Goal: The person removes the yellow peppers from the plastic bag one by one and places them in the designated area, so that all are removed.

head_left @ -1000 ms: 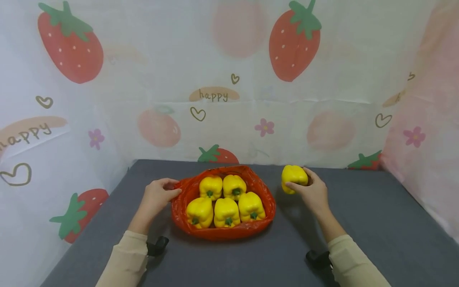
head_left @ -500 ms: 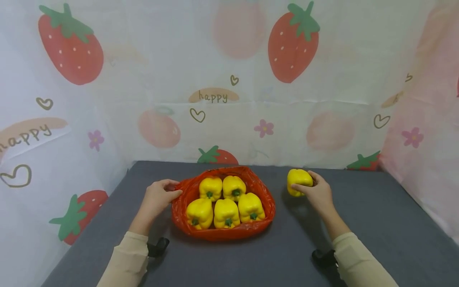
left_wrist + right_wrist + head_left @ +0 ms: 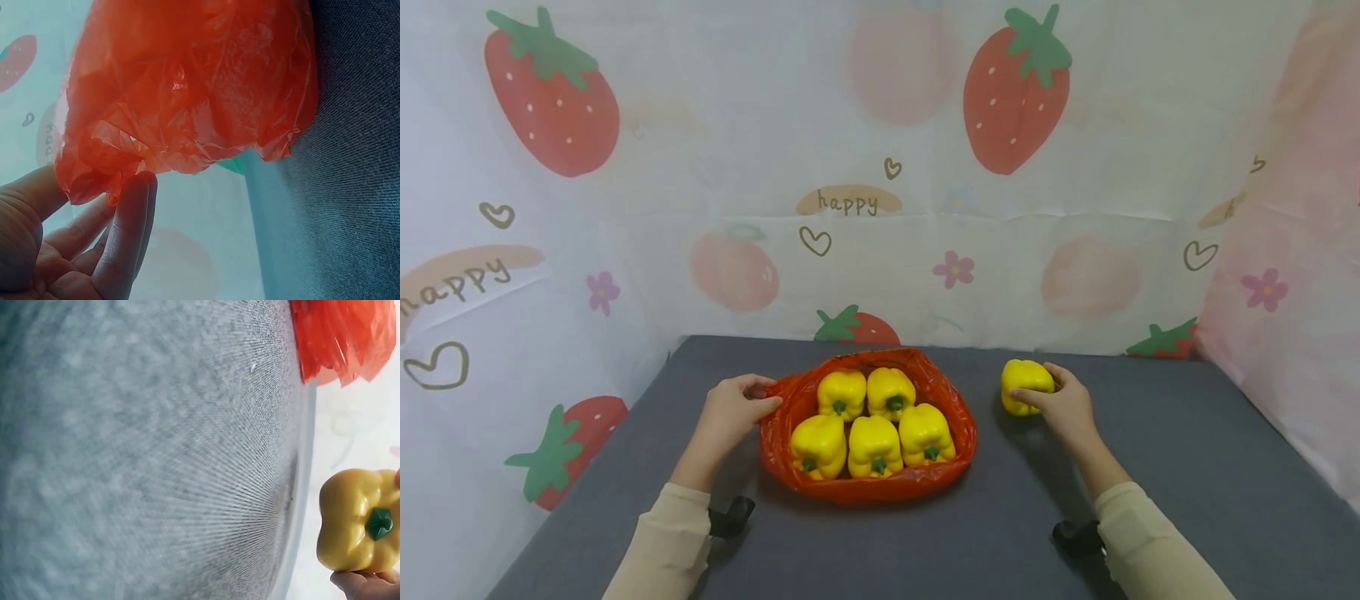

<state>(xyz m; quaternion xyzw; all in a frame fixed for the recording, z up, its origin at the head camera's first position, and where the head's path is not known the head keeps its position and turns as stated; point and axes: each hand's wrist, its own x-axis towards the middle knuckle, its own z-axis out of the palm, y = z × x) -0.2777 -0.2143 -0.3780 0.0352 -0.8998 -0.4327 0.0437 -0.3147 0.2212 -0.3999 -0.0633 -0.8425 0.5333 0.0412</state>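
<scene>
Yellow bell pepper (image 3: 1026,385) on bench (image 3: 1150,467), right of red plastic bag (image 3: 955,417), our right hand (image 3: 1060,406) curled round it. Our left hand (image 3: 730,412) pinches bag rim. Five peppers (image 3: 872,421) in bag. We judge: pepper just set down; next, careful let-go.

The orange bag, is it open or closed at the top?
Open: the orange bag mouth is spread, five yellow peppers show inside; the left hand holds its rim.
</scene>
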